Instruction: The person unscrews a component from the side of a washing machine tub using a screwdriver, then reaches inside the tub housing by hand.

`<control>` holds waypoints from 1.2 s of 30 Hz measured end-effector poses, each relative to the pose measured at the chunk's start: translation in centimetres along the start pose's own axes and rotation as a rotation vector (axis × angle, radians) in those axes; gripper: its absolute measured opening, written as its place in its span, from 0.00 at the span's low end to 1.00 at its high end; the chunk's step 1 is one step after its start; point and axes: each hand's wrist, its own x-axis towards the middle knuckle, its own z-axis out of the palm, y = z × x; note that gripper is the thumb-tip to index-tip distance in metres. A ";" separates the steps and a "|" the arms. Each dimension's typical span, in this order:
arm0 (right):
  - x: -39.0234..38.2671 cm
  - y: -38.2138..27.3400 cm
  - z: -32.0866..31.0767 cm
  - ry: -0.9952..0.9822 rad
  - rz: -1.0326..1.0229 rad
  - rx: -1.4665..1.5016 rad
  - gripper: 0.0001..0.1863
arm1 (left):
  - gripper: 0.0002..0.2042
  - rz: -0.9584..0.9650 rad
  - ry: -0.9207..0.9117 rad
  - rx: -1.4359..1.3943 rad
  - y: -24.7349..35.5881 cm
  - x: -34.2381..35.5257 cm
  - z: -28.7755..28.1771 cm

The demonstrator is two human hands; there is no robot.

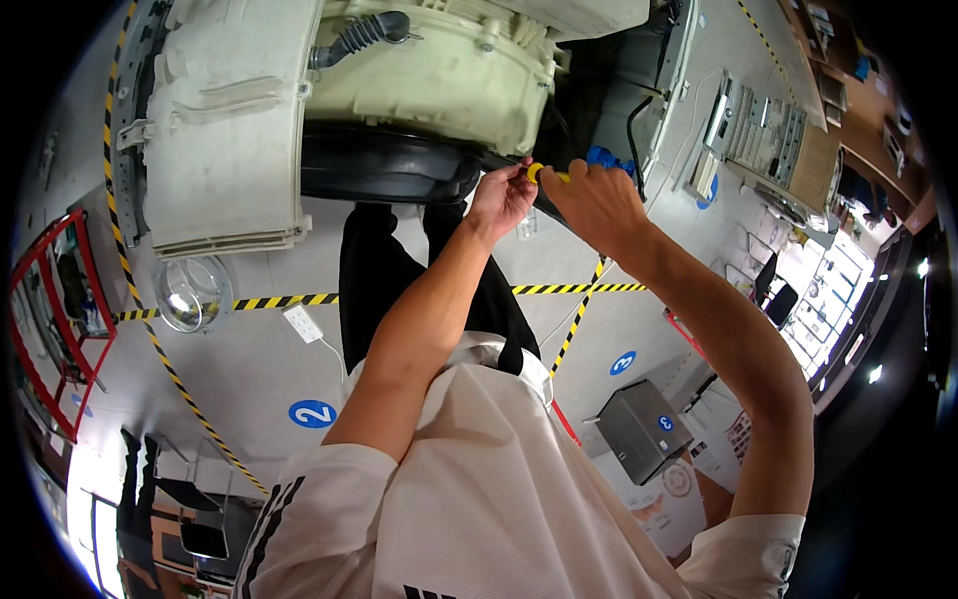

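Observation:
A yellow-handled tool, by its look a screwdriver (pixel 550 176), is in my right hand (pixel 605 207), whose fingers wrap around it. Close beside it, my left hand (pixel 502 204) has its fingers pinched at the tool's left end; what they hold is hidden. Both hands are at the lower edge of an opened washing machine, by its right side. The large cream plastic tub (pixel 429 85) is above them. Below the tub runs a glossy black curved part (pixel 389 167), ending near my left fingers. Something blue (pixel 611 159) shows just behind my right hand.
A white panel (pixel 225 120) stands left of the tub, with a grey ribbed hose (pixel 364 36) near it. On the floor lie a clear glass bowl-shaped door (pixel 193 294) and a white power strip (pixel 302 324). A red-framed cart (pixel 65 319) is far left, a grey box (pixel 644 429) lower right.

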 end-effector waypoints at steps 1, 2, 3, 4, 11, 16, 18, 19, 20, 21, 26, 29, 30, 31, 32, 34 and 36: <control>0.3 -0.1 -0.5 -0.078 0.023 0.034 0.16 | 0.08 0.007 0.015 0.011 -0.1 -0.2 -0.2; 0.6 -0.3 -0.7 -0.157 0.047 0.068 0.16 | 0.08 0.012 -0.002 0.009 0.0 -0.3 -0.4; 1.1 -0.5 -0.5 -0.169 0.223 0.260 0.16 | 0.08 0.017 -0.020 0.008 0.2 -0.4 -0.5; 1.9 -0.2 -0.6 -0.170 0.404 0.437 0.18 | 0.08 0.021 -0.053 0.008 0.4 0.1 -0.2; 2.0 1.1 -1.3 -0.230 0.488 0.516 0.30 | 0.07 0.069 0.060 0.075 -0.5 0.6 -0.2; 1.0 1.0 -1.5 -0.190 0.085 0.165 0.26 | 0.07 0.076 -0.016 0.031 -0.2 0.5 -0.1; 1.4 1.3 -1.4 -0.188 0.199 0.290 0.22 | 0.06 0.089 0.017 0.021 -0.3 0.6 0.4; 1.4 1.2 -1.7 -0.181 0.307 0.405 0.22 | 0.06 0.085 0.032 0.009 -0.6 0.7 0.5; 1.3 1.2 -1.8 -0.172 0.417 0.519 0.22 | 0.06 0.081 0.047 -0.002 -0.8 0.8 0.6; 1.4 1.2 -0.9 -0.169 0.452 0.580 0.22 | 0.06 0.090 0.048 -0.002 -0.7 0.9 0.7; 1.6 0.7 -0.1 -0.252 0.576 0.623 0.27 | 0.06 0.067 0.107 0.043 -0.7 0.7 0.4; 2.4 0.1 -3.7 -0.337 0.413 0.359 0.26 | 0.07 0.084 0.061 0.077 -0.1 0.3 -0.1; 2.2 0.0 -3.5 -0.227 0.269 0.268 0.24 | 0.07 0.105 0.077 0.082 0.1 0.3 -0.3; 1.5 0.2 -3.0 -0.121 0.130 0.170 0.23 | 0.07 0.120 0.089 0.084 0.0 0.2 0.1; 0.8 0.4 -2.4 -0.017 -0.009 0.076 0.22 | 0.07 0.133 0.105 0.085 -0.3 0.0 0.3; 0.1 0.1 -0.9 0.046 -0.023 0.004 0.19 | 0.06 0.118 0.123 0.098 -0.6 0.1 0.4; 0.3 0.2 -0.2 0.038 -0.015 -0.034 0.18 | 0.06 0.104 0.115 0.117 -0.9 0.4 0.0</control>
